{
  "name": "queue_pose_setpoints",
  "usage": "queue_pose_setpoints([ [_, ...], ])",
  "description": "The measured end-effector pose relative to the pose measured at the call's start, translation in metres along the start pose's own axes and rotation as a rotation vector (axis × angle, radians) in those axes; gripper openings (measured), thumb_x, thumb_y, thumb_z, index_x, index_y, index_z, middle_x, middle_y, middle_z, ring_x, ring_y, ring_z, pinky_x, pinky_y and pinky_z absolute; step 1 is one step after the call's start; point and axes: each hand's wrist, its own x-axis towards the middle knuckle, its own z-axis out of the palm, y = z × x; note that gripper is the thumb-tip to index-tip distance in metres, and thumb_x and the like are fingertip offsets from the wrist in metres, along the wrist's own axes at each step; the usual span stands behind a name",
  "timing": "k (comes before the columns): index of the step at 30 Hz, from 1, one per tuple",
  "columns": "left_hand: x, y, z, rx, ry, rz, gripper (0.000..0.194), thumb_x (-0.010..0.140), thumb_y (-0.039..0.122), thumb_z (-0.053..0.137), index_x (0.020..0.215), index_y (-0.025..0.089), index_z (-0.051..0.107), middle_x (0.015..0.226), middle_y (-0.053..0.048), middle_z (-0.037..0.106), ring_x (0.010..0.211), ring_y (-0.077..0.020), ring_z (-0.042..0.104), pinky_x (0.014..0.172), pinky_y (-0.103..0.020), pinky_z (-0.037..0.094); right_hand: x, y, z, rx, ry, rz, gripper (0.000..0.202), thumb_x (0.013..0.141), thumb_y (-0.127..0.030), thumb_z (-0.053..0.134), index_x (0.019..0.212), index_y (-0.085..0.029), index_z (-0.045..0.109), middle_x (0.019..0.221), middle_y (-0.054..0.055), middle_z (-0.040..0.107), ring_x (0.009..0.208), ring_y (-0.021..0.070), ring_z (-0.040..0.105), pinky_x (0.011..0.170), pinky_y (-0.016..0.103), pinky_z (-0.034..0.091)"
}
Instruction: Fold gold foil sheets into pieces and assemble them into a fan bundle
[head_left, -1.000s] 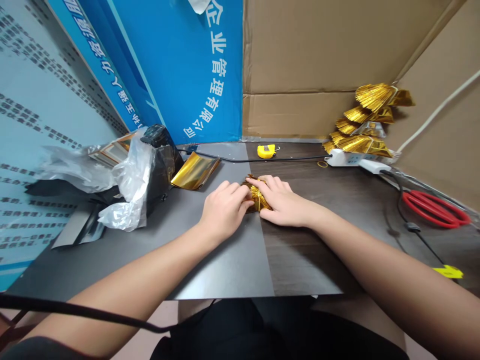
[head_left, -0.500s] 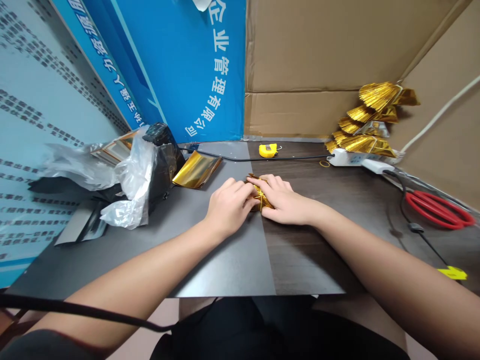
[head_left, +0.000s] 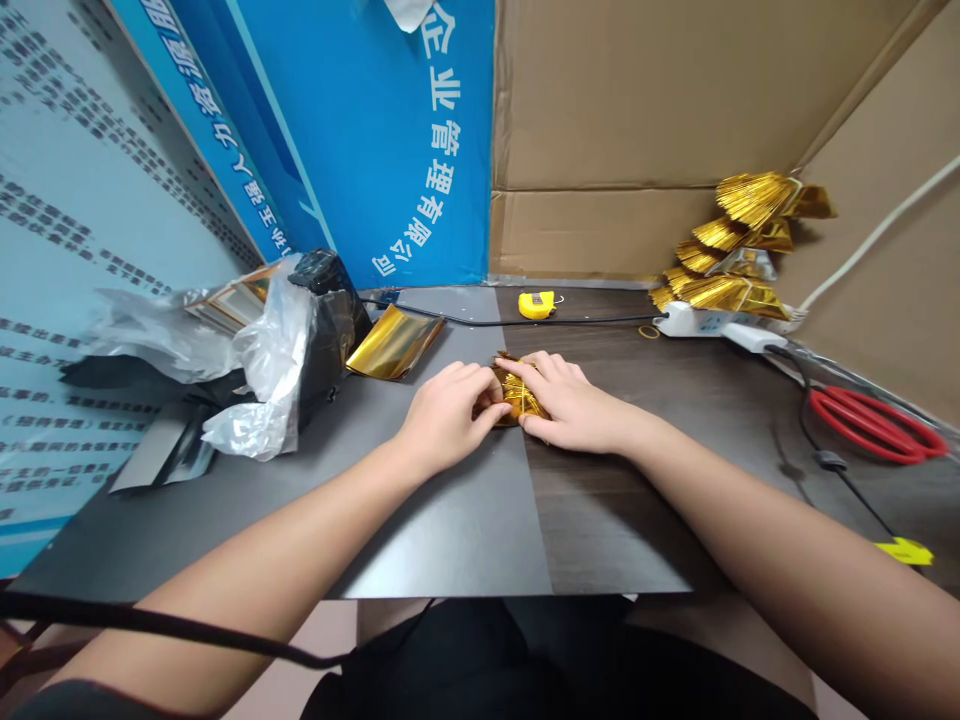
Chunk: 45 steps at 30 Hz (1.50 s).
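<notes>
A folded gold foil piece [head_left: 523,396] with fine pleats lies on the table between my two hands. My left hand [head_left: 451,410] has its fingers curled, with thumb and fingertips on the left side of the foil. My right hand [head_left: 574,402] holds the foil from the right, its index finger across the top edge and its thumb at the near edge. A flat gold sheet [head_left: 396,342] rests to the left, beyond my left hand. At the back right, several pleated gold fans [head_left: 731,245] are stacked.
A yellow tape measure [head_left: 537,304] sits by the back wall, along a black cable. Plastic bags [head_left: 274,345] crowd the left. On the right are a white power strip [head_left: 694,320], a rubber band [head_left: 648,332] and red-handled scissors [head_left: 876,424].
My left hand has shifted slightly left and its thumb and fingers have parted a little, showing more of the pleated foil. My right hand has hardly moved.
</notes>
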Motion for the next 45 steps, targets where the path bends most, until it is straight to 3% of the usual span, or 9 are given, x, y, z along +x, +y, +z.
queue_pose_setpoints([
  [5,0.003,0.003,0.006,-0.02,0.008,-0.055,0.019,0.088,0.022,0.071,0.078,0.018,0.055,0.077,0.001,0.062,0.076,-0.0158,0.052,0.07,-0.029,0.04,0.0,0.002,0.004,-0.008,0.061,-0.05,0.08,0.09,-0.039,0.05,0.16,-0.008,0.027,0.128,0.02,0.049,0.123,0.0361,0.046,0.11,0.055,0.035],
  [13,0.0,0.003,0.01,0.047,-0.02,-0.012,0.011,0.094,0.027,0.061,0.09,0.017,0.057,0.087,-0.004,0.061,0.083,-0.0187,0.054,0.077,-0.033,0.046,0.0,0.005,0.006,-0.021,0.096,-0.076,0.086,0.089,-0.045,0.056,0.161,-0.011,0.02,0.13,0.021,0.049,0.122,0.038,0.047,0.102,0.058,0.04],
  [16,-0.003,0.005,0.012,0.113,0.012,-0.029,0.037,0.094,0.035,0.057,0.123,0.012,0.054,0.116,-0.015,0.056,0.11,-0.0273,0.053,0.097,-0.045,0.049,0.001,0.007,0.007,-0.01,0.121,-0.087,0.087,0.09,-0.046,0.054,0.16,-0.009,0.018,0.133,0.022,0.05,0.123,0.0373,0.048,0.103,0.059,0.041],
  [20,-0.002,0.005,0.016,0.082,-0.076,-0.026,0.08,0.093,0.044,0.054,0.154,0.002,0.023,0.155,-0.027,0.032,0.147,-0.0356,0.031,0.121,-0.054,0.033,0.001,0.011,0.005,0.012,0.129,-0.117,0.096,0.087,-0.051,0.056,0.159,-0.004,0.014,0.149,0.027,0.039,0.139,0.0389,0.039,0.113,0.059,0.036],
  [25,0.004,0.005,0.017,0.075,-0.278,-0.114,0.087,0.097,0.049,0.043,0.159,-0.002,0.009,0.166,-0.027,0.011,0.157,-0.0366,0.013,0.128,-0.055,0.02,-0.004,0.013,0.002,-0.083,0.116,-0.002,0.114,0.08,-0.059,0.06,0.158,0.005,0.006,0.153,0.035,0.031,0.147,0.0465,0.028,0.12,0.066,0.022],
  [28,0.006,0.005,0.016,0.091,-0.325,-0.073,0.086,0.098,0.05,0.041,0.16,-0.001,0.009,0.167,-0.024,0.008,0.158,-0.0352,0.01,0.128,-0.055,0.02,-0.005,0.013,0.003,-0.049,0.093,0.016,0.115,0.078,-0.058,0.061,0.159,0.003,0.007,0.154,0.034,0.032,0.144,0.0468,0.033,0.116,0.066,0.029],
  [34,0.008,0.004,0.02,0.124,-0.358,-0.068,0.083,0.1,0.052,0.038,0.159,-0.001,0.014,0.166,-0.026,0.012,0.157,-0.0343,0.013,0.127,-0.055,0.024,0.001,0.015,0.006,-0.031,0.059,-0.037,0.105,0.079,-0.045,0.058,0.159,0.004,0.01,0.154,0.032,0.033,0.138,0.0442,0.04,0.116,0.065,0.03],
  [39,0.007,0.002,0.022,0.161,-0.318,-0.071,0.081,0.1,0.053,0.039,0.159,0.003,0.017,0.165,-0.025,0.019,0.156,-0.0354,0.017,0.126,-0.058,0.022,0.006,0.023,0.008,0.062,0.051,-0.138,0.098,0.082,-0.042,0.057,0.159,-0.001,0.012,0.144,0.027,0.043,0.13,0.0404,0.044,0.111,0.064,0.035],
  [45,0.008,0.0,0.016,0.165,-0.331,-0.064,0.087,0.098,0.059,0.044,0.159,0.001,0.02,0.161,-0.027,0.025,0.155,-0.0373,0.02,0.125,-0.054,0.027,0.0,0.025,0.001,0.047,-0.005,-0.086,0.107,0.088,-0.06,0.054,0.16,0.002,0.005,0.156,0.03,0.031,0.143,0.0413,0.033,0.119,0.061,0.027],
])
